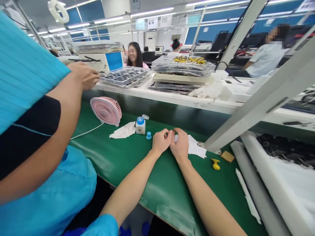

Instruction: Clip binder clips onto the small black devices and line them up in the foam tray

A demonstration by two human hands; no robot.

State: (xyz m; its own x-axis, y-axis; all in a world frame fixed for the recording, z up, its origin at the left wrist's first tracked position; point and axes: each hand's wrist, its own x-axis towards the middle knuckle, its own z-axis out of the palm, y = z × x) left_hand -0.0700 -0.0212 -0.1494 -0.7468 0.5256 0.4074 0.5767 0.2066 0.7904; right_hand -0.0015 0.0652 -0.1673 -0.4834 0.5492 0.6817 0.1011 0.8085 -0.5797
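My left hand [161, 141] and my right hand [180, 146] meet fingertip to fingertip on the green mat [137, 164]. Between the fingers both hands pinch a small dark part [173, 132], mostly hidden, so I cannot tell its shape. Under my right hand lies a white wipe [197, 148]. Just left of my left hand stand a small white bottle with a blue cap [140, 126] and a little blue knob [148, 135].
A co-worker in blue fills the left side, a hand [85, 75] reaching to a clear parts tray [125, 76]. A pink fan [106, 110], crumpled cloth [123, 131], yellow piece [216, 164] and tan block [227, 156] lie around. A slanted white frame bar [258, 98] and a tray of dark parts [285, 150] stand at right.
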